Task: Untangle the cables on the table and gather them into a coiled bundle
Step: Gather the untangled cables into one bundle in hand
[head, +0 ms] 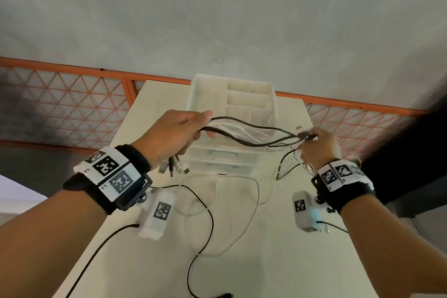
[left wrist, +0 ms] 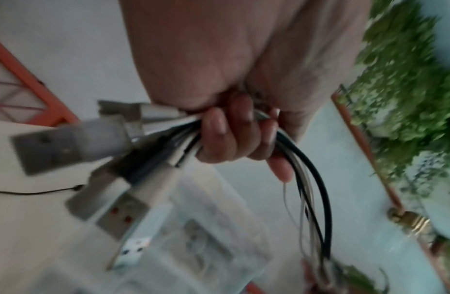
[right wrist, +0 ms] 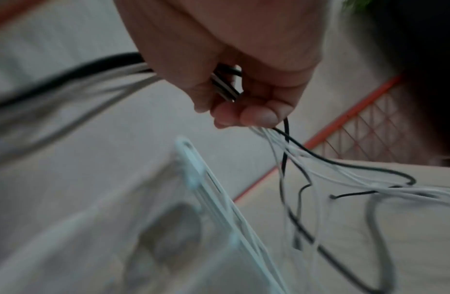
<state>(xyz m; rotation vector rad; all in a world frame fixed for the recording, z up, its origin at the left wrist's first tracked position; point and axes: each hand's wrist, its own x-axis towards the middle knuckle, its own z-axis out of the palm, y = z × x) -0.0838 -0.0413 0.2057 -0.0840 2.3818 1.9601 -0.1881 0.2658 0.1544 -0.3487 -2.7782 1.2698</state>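
Note:
Several black and white cables (head: 254, 134) stretch in the air between my two hands, above the table. My left hand (head: 179, 135) grips one end of the bunch in a fist; USB plugs (head: 173, 167) stick out below it. The left wrist view shows those plugs (left wrist: 75, 143) close up, with my fingers (left wrist: 229, 131) curled round the cables (left wrist: 312, 199). My right hand (head: 316, 145) pinches the bunch at the other side. Loose black and white strands (right wrist: 344, 175) trail from its fingers (right wrist: 246, 115) down to the table.
A white plastic drawer unit (head: 232, 123) with a divided top tray stands on the pale table (head: 273, 237) just behind the hands. Thin black and white wires (head: 208, 215) lie looped on the table. An orange lattice railing (head: 72, 104) runs behind the table's far edge.

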